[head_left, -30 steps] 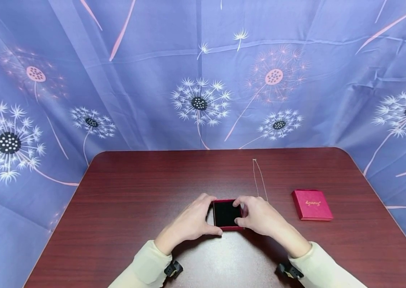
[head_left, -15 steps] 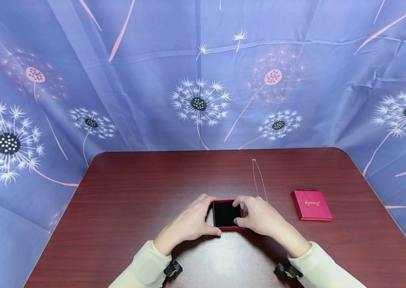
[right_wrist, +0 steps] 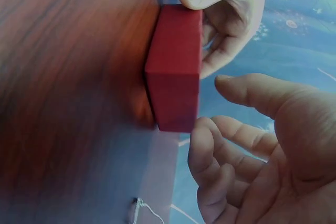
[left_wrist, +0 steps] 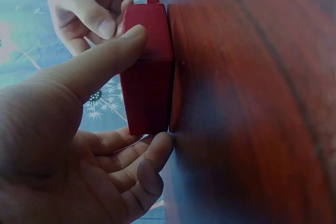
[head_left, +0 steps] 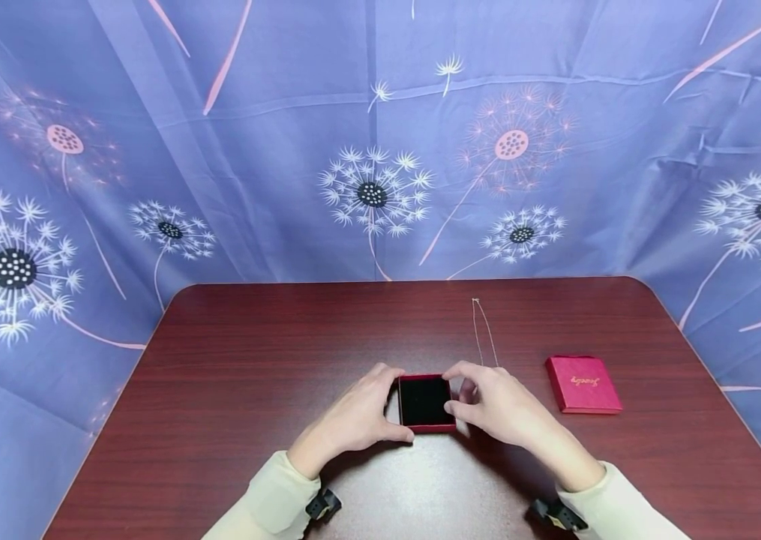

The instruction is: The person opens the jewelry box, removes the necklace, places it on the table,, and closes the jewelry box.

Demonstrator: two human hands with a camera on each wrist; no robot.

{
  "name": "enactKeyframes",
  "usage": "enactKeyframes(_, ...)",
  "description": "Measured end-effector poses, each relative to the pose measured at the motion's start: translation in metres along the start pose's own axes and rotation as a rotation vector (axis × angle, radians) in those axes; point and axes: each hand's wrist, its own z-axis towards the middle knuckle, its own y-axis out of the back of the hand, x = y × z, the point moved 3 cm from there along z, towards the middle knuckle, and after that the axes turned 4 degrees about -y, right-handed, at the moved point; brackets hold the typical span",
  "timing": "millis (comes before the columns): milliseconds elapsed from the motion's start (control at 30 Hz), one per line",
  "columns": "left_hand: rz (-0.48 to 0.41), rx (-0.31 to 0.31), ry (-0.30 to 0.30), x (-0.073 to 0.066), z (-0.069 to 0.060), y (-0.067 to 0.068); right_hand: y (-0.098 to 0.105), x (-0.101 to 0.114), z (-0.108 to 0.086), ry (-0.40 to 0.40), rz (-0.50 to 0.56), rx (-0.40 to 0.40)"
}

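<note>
A red jewelry box base (head_left: 424, 401) with a black pad inside lies on the table in front of me. My left hand (head_left: 363, 412) grips it from the left, thumb on the near wall and fingers at the far side; the thumb shows pressed on the red wall (left_wrist: 152, 85) in the left wrist view. At the box's right end is my right hand (head_left: 504, 405), its thumb apart from the box in the right wrist view. A fingertip there lies close to the box corner; contact is hard to tell. Behind the right hand lies a thin chain necklace (head_left: 476, 301), its lower part hidden.
To the right lies the red box lid (head_left: 584, 384) with gold lettering, seen upside down. The brown wooden table (head_left: 272, 337) reaches back to a blue curtain (head_left: 272, 165) printed with dandelions.
My right hand has drawn back slightly to the right, its fingertips leaving the black pad for the box's right edge. The left hand and the box have barely moved.
</note>
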Motion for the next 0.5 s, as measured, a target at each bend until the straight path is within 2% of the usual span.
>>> enactKeyframes(333, 0.012, 0.007, 0.013, 0.0, -0.001, 0.0, 0.023, -0.011, -0.007, 0.034, 0.0, -0.059)
enactKeyframes(500, 0.007, 0.014, 0.019, 0.001, 0.0, 0.0, 0.036, -0.018, -0.012, 0.026, 0.005, -0.08)
